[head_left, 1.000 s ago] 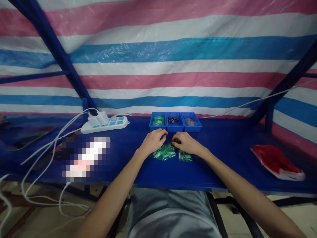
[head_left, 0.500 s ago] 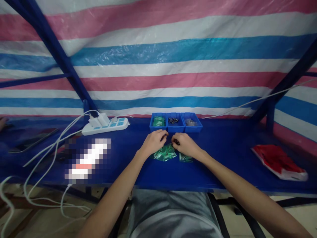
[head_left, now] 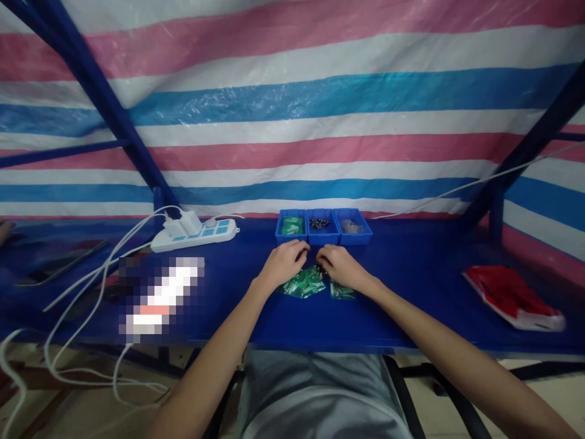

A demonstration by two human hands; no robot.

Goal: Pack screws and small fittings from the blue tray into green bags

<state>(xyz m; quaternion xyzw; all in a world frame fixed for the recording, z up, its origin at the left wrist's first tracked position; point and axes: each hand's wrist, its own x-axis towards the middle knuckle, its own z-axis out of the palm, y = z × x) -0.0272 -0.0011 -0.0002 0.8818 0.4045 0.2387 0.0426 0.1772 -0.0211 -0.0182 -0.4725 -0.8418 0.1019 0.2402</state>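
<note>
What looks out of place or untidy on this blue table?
Loose green parts lie heaped on the table under both hands, outside the three blue bins. White cables trail off the front edge.

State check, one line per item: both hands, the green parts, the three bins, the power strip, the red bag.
Left hand: fingers curled, resting over the green pile; any grip hidden.
Right hand: fingers curled at the pile's edge; any grip hidden.
Pile of small green parts: loose on the blue table.
Three blue plastic bins: open, side by side, each part-filled.
White power strip: chargers plugged in.
Red plastic bag: lying flat, untouched.
</note>
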